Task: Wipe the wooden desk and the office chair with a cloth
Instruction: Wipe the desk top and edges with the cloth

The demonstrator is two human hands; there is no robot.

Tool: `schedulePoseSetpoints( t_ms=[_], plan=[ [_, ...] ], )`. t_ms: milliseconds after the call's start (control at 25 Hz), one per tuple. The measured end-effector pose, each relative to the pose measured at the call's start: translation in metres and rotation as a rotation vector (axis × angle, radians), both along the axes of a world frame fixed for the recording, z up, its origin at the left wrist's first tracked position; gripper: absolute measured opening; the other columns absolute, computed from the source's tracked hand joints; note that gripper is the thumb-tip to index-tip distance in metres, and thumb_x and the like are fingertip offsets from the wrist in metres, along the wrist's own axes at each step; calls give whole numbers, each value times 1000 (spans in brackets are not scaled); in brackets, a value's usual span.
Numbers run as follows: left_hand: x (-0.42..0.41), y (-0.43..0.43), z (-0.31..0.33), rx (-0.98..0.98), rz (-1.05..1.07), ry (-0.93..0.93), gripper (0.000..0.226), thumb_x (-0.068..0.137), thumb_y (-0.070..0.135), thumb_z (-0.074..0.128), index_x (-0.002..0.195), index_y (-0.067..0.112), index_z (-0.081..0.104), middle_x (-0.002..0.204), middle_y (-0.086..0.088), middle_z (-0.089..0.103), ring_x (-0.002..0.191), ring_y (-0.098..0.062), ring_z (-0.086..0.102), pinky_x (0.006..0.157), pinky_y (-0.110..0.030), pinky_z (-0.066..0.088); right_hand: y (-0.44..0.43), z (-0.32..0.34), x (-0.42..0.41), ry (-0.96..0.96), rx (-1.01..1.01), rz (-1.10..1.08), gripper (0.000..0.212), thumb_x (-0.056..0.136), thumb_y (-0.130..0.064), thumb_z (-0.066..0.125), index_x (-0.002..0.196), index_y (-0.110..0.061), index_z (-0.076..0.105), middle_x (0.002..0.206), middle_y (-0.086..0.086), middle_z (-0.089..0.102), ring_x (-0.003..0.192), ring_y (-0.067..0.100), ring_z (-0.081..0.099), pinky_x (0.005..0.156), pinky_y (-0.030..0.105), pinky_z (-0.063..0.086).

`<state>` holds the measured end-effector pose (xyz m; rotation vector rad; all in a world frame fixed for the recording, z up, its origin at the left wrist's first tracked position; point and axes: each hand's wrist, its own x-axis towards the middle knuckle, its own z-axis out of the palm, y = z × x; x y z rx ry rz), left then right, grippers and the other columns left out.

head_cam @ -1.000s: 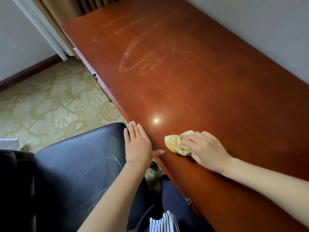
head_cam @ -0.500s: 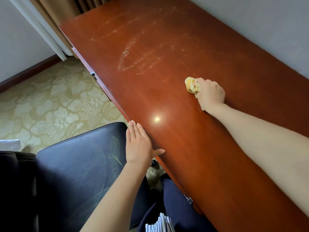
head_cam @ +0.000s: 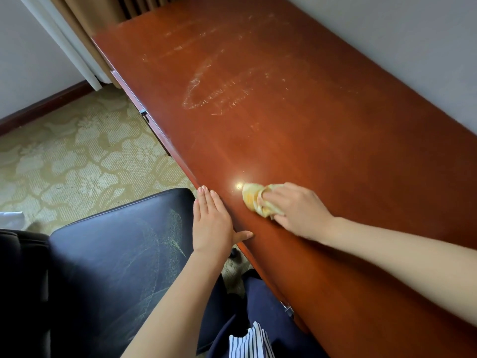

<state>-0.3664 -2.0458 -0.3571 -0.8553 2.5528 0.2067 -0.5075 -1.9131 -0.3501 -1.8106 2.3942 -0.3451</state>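
A long reddish wooden desk (head_cam: 322, 130) runs from the far left to the near right, with pale dusty smears on its far half. My right hand (head_cam: 296, 210) grips a bunched yellow cloth (head_cam: 254, 198) and holds it against the desktop near the front edge. My left hand (head_cam: 213, 223) lies flat with straight fingers on the desk's front edge, thumb on the top. Below it is the black leather seat of the office chair (head_cam: 116, 267), marked with faint scuffs.
A grey wall (head_cam: 400, 47) runs along the desk's far side. Patterned beige carpet (head_cam: 77, 156) covers the floor at left. Curtains (head_cam: 77, 29) hang at the desk's far end. Drawer handles (head_cam: 144, 115) stick out of the desk front. My dark trousers (head_cam: 271, 319) are below.
My right hand pushed the cloth out across the desk half a second ago, then drew it back near the front edge. My left hand stayed in place.
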Motion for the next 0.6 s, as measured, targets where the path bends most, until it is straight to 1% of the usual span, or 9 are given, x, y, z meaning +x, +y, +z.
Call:
schedulePoseSetpoints(
  t_ms=[80, 160, 200, 240, 320, 360, 400, 520, 600],
  plan=[
    [0, 0, -1, 7, 7, 12, 124, 74, 77, 44, 144, -10, -10, 154, -28, -11, 144, -35, -14, 118, -40, -5, 9, 4, 0, 24, 26, 172, 36, 57, -10, 82, 91, -11, 69, 81, 3, 67, 73, 24, 64, 61, 32, 54],
    [0, 0, -2, 15, 19, 21, 124, 74, 77, 45, 144, -9, -11, 154, -28, -12, 144, -34, -14, 117, -40, -5, 3, 7, -12, 98, 90, 280, 34, 57, -11, 81, 89, -13, 69, 78, 0, 66, 68, 22, 62, 55, 28, 51],
    [0, 0, -2, 19, 23, 24, 125, 73, 77, 46, 144, -9, -11, 154, -27, -12, 144, -34, -14, 117, -39, -6, -4, 7, -21, 131, 102, 279, 34, 57, -9, 79, 89, -14, 69, 80, 1, 67, 68, 23, 62, 54, 28, 50],
    [0, 0, -2, 25, 27, 28, 125, 73, 76, 46, 144, -9, -11, 154, -27, -12, 144, -34, -14, 117, -39, -6, -13, 7, -33, 143, 105, 230, 35, 59, -7, 76, 93, -15, 70, 85, 2, 69, 70, 25, 63, 56, 29, 50],
    [0, -1, -2, 37, 33, 38, 125, 73, 76, 47, 144, -10, -10, 154, -27, -12, 144, -34, -15, 117, -39, -5, -36, 7, -57, 147, 125, 32, 38, 72, -9, 68, 109, -18, 66, 103, 2, 68, 85, 27, 62, 66, 34, 50],
    [0, -1, -2, 40, 35, 41, 126, 73, 76, 47, 144, -10, -10, 154, -28, -12, 144, -35, -15, 117, -40, -5, -47, 6, -70, 148, 144, -94, 38, 79, -13, 64, 116, -21, 62, 109, 2, 66, 93, 27, 59, 71, 35, 48],
    [0, -1, -3, 42, 34, 44, 126, 73, 76, 47, 144, -10, -10, 154, -28, -12, 144, -35, -15, 117, -40, -5, -58, 5, -82, 142, 145, -231, 37, 83, -16, 60, 119, -24, 59, 109, 2, 65, 97, 28, 58, 73, 36, 47],
    [0, -1, -3, 54, 41, 45, 126, 73, 76, 49, 143, -10, -11, 153, -28, -14, 143, -35, -15, 117, -40, -6, -98, 7, -103, 46, 116, -652, 27, 88, -18, 57, 115, -21, 57, 106, 10, 64, 99, 33, 58, 70, 33, 41],
    [-1, -2, -3, 63, 46, 56, 126, 73, 75, 50, 143, -10, -12, 153, -28, -14, 143, -35, -16, 117, -40, -6, -121, 3, -105, -9, 106, -829, 23, 90, -16, 57, 112, -18, 56, 108, 11, 63, 100, 32, 57, 68, 31, 37]
  ],
)
